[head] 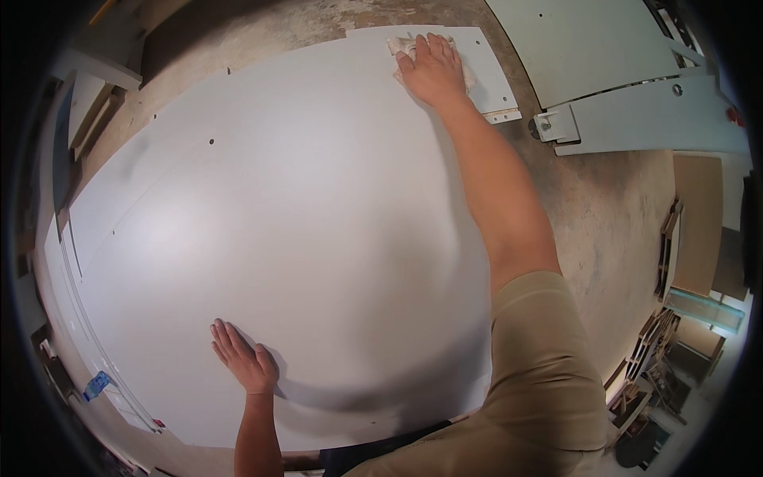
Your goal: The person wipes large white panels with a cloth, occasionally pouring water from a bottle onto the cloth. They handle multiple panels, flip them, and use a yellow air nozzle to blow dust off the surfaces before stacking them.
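Note:
A large white panel [310, 238] with a few small dark holes fills the middle of the view. My right hand [434, 70] is stretched to its far right end and presses a crumpled whitish cloth [403, 46] against the surface; part of the cloth is hidden under the palm. My left hand [245, 361] lies flat on the near left part of the panel, fingers apart, holding nothing.
Another pale panel [638, 116] with metal fittings stands at the upper right. Brown boards [697, 223] and stacked wood pieces [650, 340] are along the right side. A blue plastic bottle [96, 386] lies at the lower left, near a long straight strip.

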Tool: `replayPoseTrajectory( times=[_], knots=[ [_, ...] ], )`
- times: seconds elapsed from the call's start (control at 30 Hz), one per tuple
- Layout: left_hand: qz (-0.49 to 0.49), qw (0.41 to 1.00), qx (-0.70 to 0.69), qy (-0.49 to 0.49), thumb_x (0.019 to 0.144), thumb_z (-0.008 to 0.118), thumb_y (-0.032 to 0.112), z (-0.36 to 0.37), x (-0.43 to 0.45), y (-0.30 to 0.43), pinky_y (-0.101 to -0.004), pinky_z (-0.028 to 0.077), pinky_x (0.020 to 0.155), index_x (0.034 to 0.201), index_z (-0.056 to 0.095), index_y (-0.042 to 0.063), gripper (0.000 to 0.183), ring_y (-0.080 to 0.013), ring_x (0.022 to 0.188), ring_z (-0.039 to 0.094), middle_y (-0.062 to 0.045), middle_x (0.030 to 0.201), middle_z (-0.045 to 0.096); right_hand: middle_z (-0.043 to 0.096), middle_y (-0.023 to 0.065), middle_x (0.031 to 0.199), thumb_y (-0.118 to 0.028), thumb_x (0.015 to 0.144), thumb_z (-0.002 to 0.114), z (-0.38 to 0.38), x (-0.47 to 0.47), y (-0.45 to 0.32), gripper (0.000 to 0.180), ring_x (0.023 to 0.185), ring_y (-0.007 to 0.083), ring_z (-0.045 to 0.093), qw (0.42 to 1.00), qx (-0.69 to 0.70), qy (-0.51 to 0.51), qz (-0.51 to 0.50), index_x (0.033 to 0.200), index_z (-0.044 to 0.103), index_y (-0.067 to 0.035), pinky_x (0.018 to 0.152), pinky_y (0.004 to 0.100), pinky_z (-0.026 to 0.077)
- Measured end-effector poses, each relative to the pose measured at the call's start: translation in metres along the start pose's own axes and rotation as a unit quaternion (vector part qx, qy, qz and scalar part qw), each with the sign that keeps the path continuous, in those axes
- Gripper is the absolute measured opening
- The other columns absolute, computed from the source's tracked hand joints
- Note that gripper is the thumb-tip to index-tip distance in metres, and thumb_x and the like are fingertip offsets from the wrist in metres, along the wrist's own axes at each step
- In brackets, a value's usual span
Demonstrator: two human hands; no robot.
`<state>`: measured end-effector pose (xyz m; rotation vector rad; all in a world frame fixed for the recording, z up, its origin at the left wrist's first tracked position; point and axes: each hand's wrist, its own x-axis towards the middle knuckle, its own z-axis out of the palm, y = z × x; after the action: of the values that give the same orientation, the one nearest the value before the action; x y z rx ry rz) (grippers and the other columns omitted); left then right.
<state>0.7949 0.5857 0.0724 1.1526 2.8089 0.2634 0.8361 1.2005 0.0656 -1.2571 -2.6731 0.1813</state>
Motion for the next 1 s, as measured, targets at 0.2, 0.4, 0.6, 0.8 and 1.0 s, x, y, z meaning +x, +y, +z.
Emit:
replayPoseTrajectory(
  times=[0.2, 0.4, 0.6, 0.8, 1.0],
  knots=[
    [-0.014, 1.000, 0.006, -0.013, 0.101, 0.033, 0.038, -0.003, -0.007, -0.001, -0.0604, 0.009, 0.119, 0.152, 0.026, -0.006, 0.068, -0.0467, 0.149, 0.019, -0.027, 0.160, 0.025, 0.031, 0.0207, 0.157, -0.048, 0.099, 0.044, -0.005, -0.080, 0.012, 0.070, 0.148, 0.0335, 0.026, 0.998, -0.045, -0.019, 0.045, 0.149, 0.037, 0.001, 0.121, 0.0458, 0.021],
    [0.003, 1.000, 0.002, -0.012, 0.101, 0.032, 0.037, -0.002, -0.002, -0.002, -0.0592, 0.008, 0.119, 0.152, 0.025, -0.007, 0.068, -0.0462, 0.149, 0.019, -0.027, 0.160, 0.025, 0.036, 0.0205, 0.154, -0.045, 0.099, 0.046, -0.016, -0.007, 0.003, 0.068, 0.145, 0.0345, 0.031, 0.992, 0.027, -0.022, 0.124, 0.146, 0.039, 0.003, 0.118, 0.0473, 0.025],
    [-0.009, 0.999, 0.029, -0.010, 0.102, 0.031, 0.038, -0.004, -0.002, -0.007, -0.0604, 0.009, 0.119, 0.153, 0.023, -0.006, 0.069, -0.0457, 0.150, 0.019, -0.027, 0.160, 0.024, 0.029, 0.0169, 0.160, -0.043, 0.100, 0.044, 0.003, -0.092, -0.032, 0.067, 0.151, 0.0319, 0.019, 0.999, 0.014, -0.015, -0.047, 0.151, 0.035, 0.000, 0.123, 0.0457, 0.014],
    [0.003, 1.000, 0.014, -0.008, 0.102, 0.031, 0.042, 0.002, -0.003, -0.002, -0.0563, 0.008, 0.121, 0.155, 0.022, -0.003, 0.070, -0.0417, 0.151, 0.017, -0.023, 0.162, 0.022, 0.030, 0.0154, 0.160, -0.043, 0.101, 0.044, -0.009, -0.010, -0.007, 0.064, 0.151, 0.0298, 0.019, 0.999, -0.024, 0.018, 0.040, 0.148, 0.041, 0.000, 0.123, 0.0451, 0.013],
    [-0.012, 0.999, 0.028, -0.015, 0.102, 0.030, 0.042, -0.004, -0.008, 0.001, -0.0586, 0.010, 0.120, 0.153, 0.025, -0.005, 0.069, -0.0434, 0.150, 0.019, -0.025, 0.161, 0.024, 0.025, 0.0156, 0.162, -0.046, 0.099, 0.045, 0.007, -0.064, -0.122, 0.071, 0.152, 0.0291, 0.019, 0.985, 0.105, -0.112, -0.083, 0.154, 0.029, -0.004, 0.119, 0.0417, 0.029]
  ],
)
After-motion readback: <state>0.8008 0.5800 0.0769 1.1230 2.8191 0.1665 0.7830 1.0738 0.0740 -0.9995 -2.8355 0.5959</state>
